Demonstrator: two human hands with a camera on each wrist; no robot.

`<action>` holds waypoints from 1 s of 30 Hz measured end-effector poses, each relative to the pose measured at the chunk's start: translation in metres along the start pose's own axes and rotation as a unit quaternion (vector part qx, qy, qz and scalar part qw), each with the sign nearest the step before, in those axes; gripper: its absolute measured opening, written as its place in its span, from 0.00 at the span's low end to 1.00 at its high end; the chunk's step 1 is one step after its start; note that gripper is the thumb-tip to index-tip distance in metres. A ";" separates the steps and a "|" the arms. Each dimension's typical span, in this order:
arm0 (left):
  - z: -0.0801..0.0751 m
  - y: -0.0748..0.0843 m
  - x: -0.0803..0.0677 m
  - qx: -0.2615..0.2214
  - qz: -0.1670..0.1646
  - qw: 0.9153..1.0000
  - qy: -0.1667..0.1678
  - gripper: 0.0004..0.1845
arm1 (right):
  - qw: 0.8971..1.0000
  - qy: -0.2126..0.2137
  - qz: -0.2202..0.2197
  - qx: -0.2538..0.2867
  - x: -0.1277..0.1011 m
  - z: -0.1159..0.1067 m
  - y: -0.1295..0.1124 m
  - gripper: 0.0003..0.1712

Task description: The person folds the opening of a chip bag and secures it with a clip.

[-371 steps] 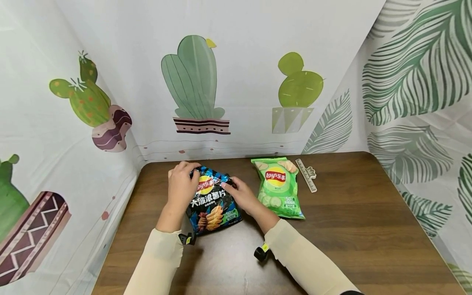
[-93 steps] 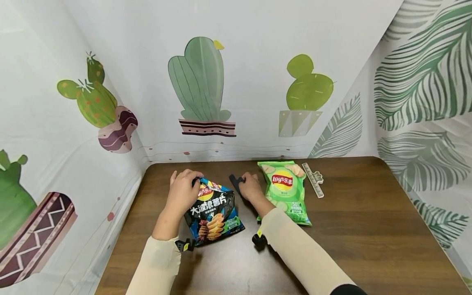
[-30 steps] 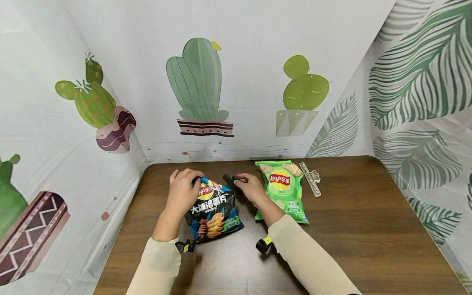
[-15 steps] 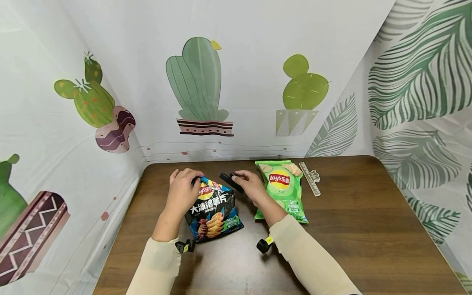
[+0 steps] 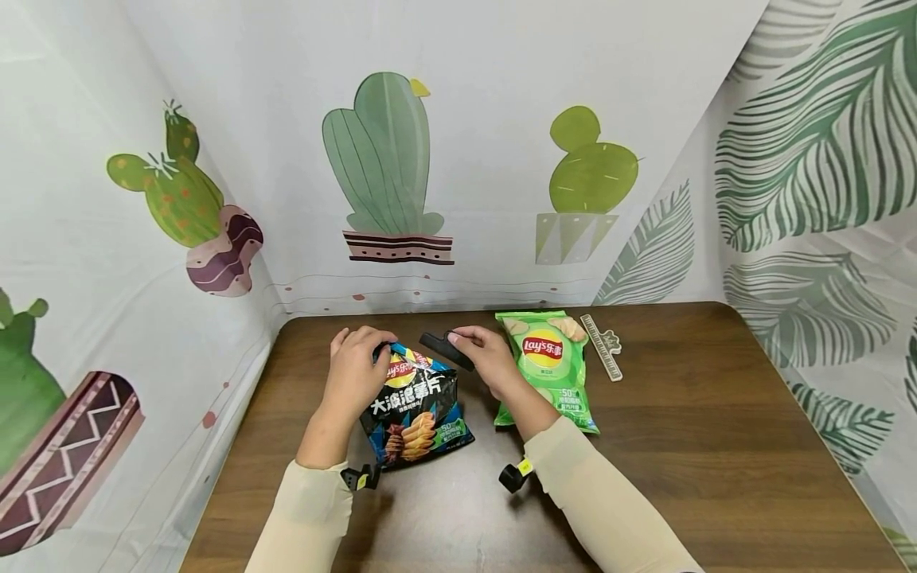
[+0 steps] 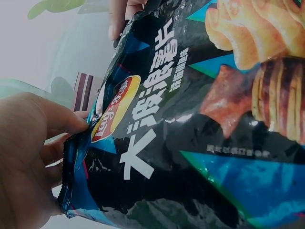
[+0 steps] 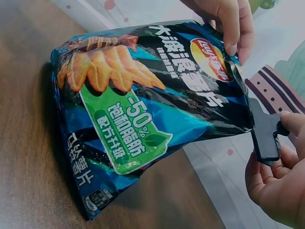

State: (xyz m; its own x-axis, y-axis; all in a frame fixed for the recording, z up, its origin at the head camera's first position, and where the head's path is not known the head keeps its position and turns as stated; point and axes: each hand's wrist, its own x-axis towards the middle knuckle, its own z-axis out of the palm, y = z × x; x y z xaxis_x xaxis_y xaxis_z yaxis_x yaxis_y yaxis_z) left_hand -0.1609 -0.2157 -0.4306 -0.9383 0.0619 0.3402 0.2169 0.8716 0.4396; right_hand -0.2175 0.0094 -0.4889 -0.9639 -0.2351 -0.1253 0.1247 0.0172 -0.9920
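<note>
A black Lay's potato chip bag (image 5: 414, 410) stands tilted on the table's left half, its top edge folded over. My left hand (image 5: 356, 368) pinches the bag's upper left corner, thumb in front; the left wrist view shows this hand (image 6: 28, 148) on the crimped edge. My right hand (image 5: 489, 360) pinches a black bag clip (image 5: 438, 347) by its handle, above the bag's upper right corner. In the right wrist view the clip (image 7: 265, 140) overlaps the bag's top edge, with fingers and thumb on its near side.
A green Lay's chip bag (image 5: 546, 370) lies flat to the right, close behind my right forearm. Beyond it lies a pale ruler-like clip (image 5: 603, 347). The brown wooden table (image 5: 688, 446) meets a printed curtain (image 5: 494, 159) at its back edge.
Earlier both hands were on the black bag; then my right hand took the clip. Over the last second the clip moved left and up to the bag's top. My left hand stays put.
</note>
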 end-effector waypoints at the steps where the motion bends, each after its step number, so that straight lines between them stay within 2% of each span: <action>1: 0.000 0.000 0.000 -0.001 0.000 1.000 -0.001 0.09 | 1.000 -0.001 0.000 0.005 0.000 0.000 0.000 0.21; 17: 0.000 0.001 -0.001 -0.001 0.006 1.000 0.007 0.09 | 0.999 -0.044 -0.016 0.021 -0.001 0.002 -0.004 0.22; 30: 0.001 0.001 0.000 -0.005 0.007 1.000 0.005 0.09 | 0.999 -0.040 -0.026 0.017 0.000 0.003 -0.003 0.17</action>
State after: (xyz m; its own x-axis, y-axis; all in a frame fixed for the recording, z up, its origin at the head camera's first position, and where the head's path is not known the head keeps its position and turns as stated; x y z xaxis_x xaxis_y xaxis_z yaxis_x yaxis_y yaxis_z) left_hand -0.1613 -0.2138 -0.4310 -0.9325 0.0692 0.3545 0.2324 0.8662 0.4424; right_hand -0.2174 0.0066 -0.4861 -0.9473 -0.3124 -0.0703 0.0835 -0.0290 -0.9961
